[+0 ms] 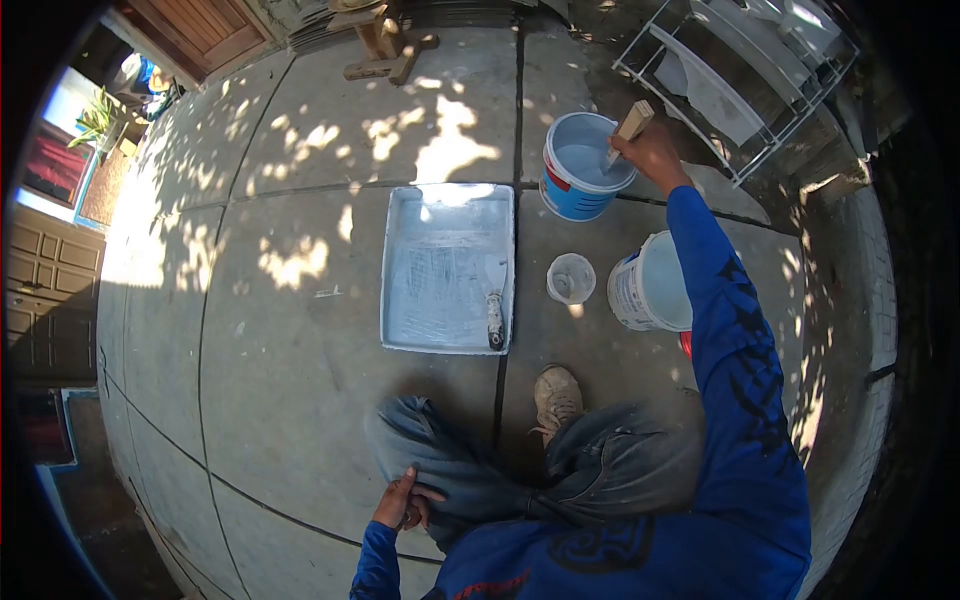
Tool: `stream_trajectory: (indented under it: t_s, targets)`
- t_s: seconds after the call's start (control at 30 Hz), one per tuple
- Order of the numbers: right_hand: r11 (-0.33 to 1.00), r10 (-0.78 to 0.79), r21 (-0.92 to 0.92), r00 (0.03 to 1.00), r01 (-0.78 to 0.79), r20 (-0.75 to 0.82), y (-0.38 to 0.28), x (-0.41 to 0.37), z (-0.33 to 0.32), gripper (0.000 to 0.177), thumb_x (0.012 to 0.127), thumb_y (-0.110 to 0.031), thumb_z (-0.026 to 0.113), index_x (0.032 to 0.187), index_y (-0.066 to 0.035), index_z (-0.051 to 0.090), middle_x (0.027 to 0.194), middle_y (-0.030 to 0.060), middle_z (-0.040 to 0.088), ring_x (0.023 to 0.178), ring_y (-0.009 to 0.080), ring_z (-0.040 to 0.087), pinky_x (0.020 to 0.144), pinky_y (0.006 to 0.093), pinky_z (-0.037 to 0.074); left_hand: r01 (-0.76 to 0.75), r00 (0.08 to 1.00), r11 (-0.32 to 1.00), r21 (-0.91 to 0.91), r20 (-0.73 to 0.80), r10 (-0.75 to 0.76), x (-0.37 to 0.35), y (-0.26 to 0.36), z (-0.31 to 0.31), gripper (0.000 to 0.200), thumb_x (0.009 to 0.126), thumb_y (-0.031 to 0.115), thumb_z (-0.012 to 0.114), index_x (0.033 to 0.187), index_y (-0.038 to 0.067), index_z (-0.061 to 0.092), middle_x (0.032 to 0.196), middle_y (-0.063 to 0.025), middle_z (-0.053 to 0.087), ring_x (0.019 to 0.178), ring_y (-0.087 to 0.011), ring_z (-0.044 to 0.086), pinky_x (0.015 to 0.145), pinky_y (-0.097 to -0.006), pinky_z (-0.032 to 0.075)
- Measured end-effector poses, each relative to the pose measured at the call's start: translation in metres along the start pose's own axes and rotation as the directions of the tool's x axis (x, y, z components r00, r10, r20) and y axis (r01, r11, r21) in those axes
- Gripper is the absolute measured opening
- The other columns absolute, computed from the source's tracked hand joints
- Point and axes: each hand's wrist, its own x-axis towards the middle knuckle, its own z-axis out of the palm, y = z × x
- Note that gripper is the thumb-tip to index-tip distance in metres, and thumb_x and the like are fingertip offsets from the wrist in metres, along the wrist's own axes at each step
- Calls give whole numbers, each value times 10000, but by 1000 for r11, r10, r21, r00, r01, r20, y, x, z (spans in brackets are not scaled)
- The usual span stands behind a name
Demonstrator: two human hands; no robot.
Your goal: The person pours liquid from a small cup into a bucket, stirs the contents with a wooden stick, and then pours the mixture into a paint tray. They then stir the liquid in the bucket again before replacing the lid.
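My right hand (pixel 652 155) grips a wooden stirring stick (pixel 632 122), its lower end inside a blue paint bucket (pixel 577 200) with a white rim. Pale paint (pixel 585 160) fills part of that bucket. Beside my left knee, my left hand (pixel 408 502) holds nothing, its fingers loosely apart. In front of me lies a paint tray (pixel 388 270) coated in whitish paint. A paint-smeared scraper (pixel 495 320) rests in the tray's right side. Between tray and buckets stands a small clear plastic tub (pixel 571 280).
A second white bucket (pixel 630 292) sits by my right arm, which partly hides it. Something red (pixel 685 343) shows beside it. A metal rack (pixel 740 90) stands at upper right, a wooden stand (pixel 385 50) at the top. Joints cross the concrete floor (pixel 290 330).
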Motion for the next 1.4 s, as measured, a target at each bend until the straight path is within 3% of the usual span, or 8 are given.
stream_trajectory:
  t_s: [0.1,0.17,0.27,0.5,0.6,1.0,1.1,1.4]
  targets:
    - [992,-126,20,991,125,54,-12,-4,7,335,756,-253,782,941,10,690,851,160,723,704,225,724,669,347,576,7,1000,1000,10,28,-7,2,2,-2,939,973,694,221,954,-106,712,489,-175,582,275,-141,362,304,-264,293]
    - [925,99,322,947,-201,306,-34,-6,1,348,766,-247,780,967,11,661,830,146,719,656,183,713,617,316,572,9,999,1000,23,34,-9,0,5,0,939,973,695,221,955,-105,712,490,-176,582,275,-142,361,304,-265,293]
    - [901,117,362,936,-241,332,-41,-2,-3,357,776,-242,777,978,14,633,813,133,714,625,146,700,580,289,564,15,1000,1000,7,-6,-15,-2,8,4,939,966,706,232,887,-92,720,456,-157,556,276,-132,357,299,-264,278]
    - [974,211,41,952,-225,222,-21,3,-13,388,758,-250,773,972,53,660,829,160,710,711,214,719,656,333,569,-13,999,1000,3,-46,13,-5,5,6,936,963,710,241,888,-90,721,460,-155,561,277,-136,365,301,-267,286]
    - [998,-37,-39,996,41,86,-8,2,-11,369,752,-270,769,958,26,692,861,167,710,802,241,717,734,366,552,-12,1000,1000,3,-14,12,-1,2,3,939,962,713,240,888,-92,719,461,-160,561,279,-138,370,302,-266,288]
    - [998,-53,-12,978,57,201,-25,6,-13,287,744,-238,748,896,-1,693,833,153,716,745,246,707,700,375,544,-2,1000,1000,-30,-4,2,-1,3,3,941,968,703,235,900,-107,709,465,-174,562,269,-138,357,295,-265,283]
    - [990,130,13,950,-140,285,-42,5,-19,324,756,-230,742,904,48,669,814,171,715,665,229,712,624,340,566,0,1000,1000,-25,-11,-1,-3,4,4,942,967,704,234,903,-107,709,465,-172,563,266,-134,353,291,-260,281]
    - [919,145,343,977,-192,159,-39,12,-14,381,778,-268,728,946,68,666,813,176,716,668,226,724,623,331,587,23,1000,1000,-3,19,-23,-1,8,1,936,965,705,236,922,-100,712,475,-170,571,272,-132,357,294,-261,283]
